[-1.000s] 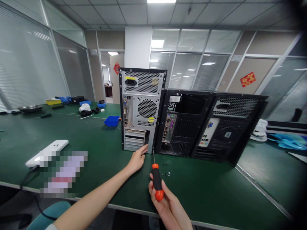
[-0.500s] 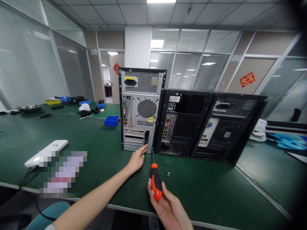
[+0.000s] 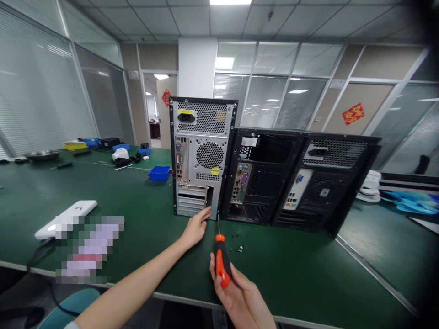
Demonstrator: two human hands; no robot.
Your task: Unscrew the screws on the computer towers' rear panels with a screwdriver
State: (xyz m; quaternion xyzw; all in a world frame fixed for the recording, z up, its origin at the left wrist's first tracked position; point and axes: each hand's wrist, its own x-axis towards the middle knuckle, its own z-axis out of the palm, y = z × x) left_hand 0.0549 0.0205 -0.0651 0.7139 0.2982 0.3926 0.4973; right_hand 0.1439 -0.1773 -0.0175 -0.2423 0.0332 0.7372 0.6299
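Observation:
A silver computer tower [image 3: 200, 155] stands upright on the green table [image 3: 291, 269], its rear panel facing me. My left hand [image 3: 196, 227] rests at the tower's bottom right corner, fingers pressed against the case. My right hand [image 3: 236, 292] is closed round the orange and black handle of a screwdriver [image 3: 221, 258]. The shaft points up at the case's lower right edge. Several small screws [image 3: 238, 248] lie on the table just right of the shaft.
Two black computer towers [image 3: 260, 176] [image 3: 325, 183] stand right of the silver one. A blue bin [image 3: 159, 172] sits behind on the left. A white device [image 3: 73, 211] lies near the front left edge. More bins and tools lie at the far left.
My right hand has turned slightly on the screwdriver handle and the handle sits a little further left. My left hand and the towers have not moved.

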